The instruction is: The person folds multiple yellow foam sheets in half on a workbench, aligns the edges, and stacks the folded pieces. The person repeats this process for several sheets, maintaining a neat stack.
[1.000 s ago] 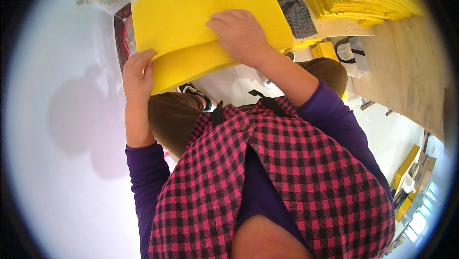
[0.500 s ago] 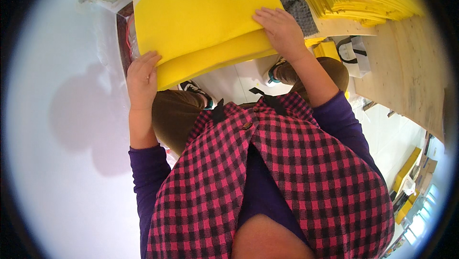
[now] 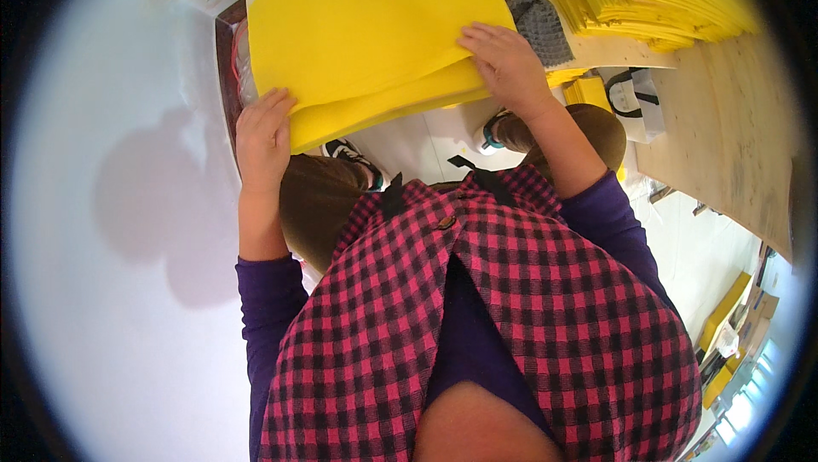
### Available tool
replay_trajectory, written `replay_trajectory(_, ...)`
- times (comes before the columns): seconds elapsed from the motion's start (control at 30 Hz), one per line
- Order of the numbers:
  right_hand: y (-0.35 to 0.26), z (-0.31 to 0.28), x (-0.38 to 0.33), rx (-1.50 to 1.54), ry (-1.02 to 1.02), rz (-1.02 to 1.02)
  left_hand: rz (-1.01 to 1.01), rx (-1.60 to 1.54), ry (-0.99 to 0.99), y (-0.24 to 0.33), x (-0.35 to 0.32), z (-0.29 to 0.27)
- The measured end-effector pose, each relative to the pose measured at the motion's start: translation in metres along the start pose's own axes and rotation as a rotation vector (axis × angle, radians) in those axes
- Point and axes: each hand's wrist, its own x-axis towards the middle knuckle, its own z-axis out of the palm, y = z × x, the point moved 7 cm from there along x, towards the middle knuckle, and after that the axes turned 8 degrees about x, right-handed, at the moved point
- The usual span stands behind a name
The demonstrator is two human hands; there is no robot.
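Observation:
A large yellow cloth sheet [image 3: 366, 27], felt-like and soft, lies on the table in front of me, its near edge hanging toward my lap. Beneath that edge a second yellow layer [image 3: 388, 109] sticks out as a strip. At the near left corner, my left hand [image 3: 265, 140] has its fingers closed over the edge. My right hand [image 3: 513, 72] grips the near right corner, fingers on top and thumb hidden. Whether the two layers are one folded piece or separate sheets, I cannot tell.
A grey textured pad [image 3: 540, 29] lies right of the sheet. Beyond it stand tall stacks of folded yellow cloth [image 3: 673, 10]. A white bag [image 3: 649, 117] with black handles sits below, beside a wooden panel [image 3: 724, 138]. A white wall [image 3: 102, 334] rises close on my left.
Hands and sheet appear slightly farther right in the view, along with the surroundings. The strip of lower yellow layer showing looks a little narrower. Both hands stay at the same corners.

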Motion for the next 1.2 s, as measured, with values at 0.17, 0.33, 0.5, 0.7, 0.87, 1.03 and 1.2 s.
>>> replay_trajectory(0.17, 0.000, 0.001, 0.003, 0.058, 0.032, 0.005, -0.038, 0.007, 0.061, -0.006, 0.005, -0.003)
replay_trajectory(0.33, -0.002, 0.004, -0.001, 0.050, -0.032, 0.041, -0.016, 0.009, 0.011, -0.004, 0.001, 0.001)
replay_trajectory(0.5, -0.004, 0.002, -0.004, 0.091, -0.081, 0.056, -0.038, -0.008, -0.066, -0.001, -0.003, -0.001)
replay_trajectory(0.7, -0.009, -0.001, 0.000, 0.082, -0.092, 0.020, -0.020, -0.041, -0.145, 0.017, 0.006, -0.007)
replay_trajectory(0.87, -0.008, 0.006, 0.009, 0.043, -0.093, 0.073, -0.034, 0.049, -0.170, 0.019, 0.012, 0.006)
replay_trajectory(1.03, -0.008, 0.006, 0.004, 0.047, -0.136, 0.077, -0.013, 0.076, -0.189, 0.018, 0.003, 0.014)
replay_trajectory(1.2, -0.008, 0.002, 0.002, 0.066, -0.111, 0.091, -0.008, 0.024, -0.136, 0.017, 0.001, 0.015)
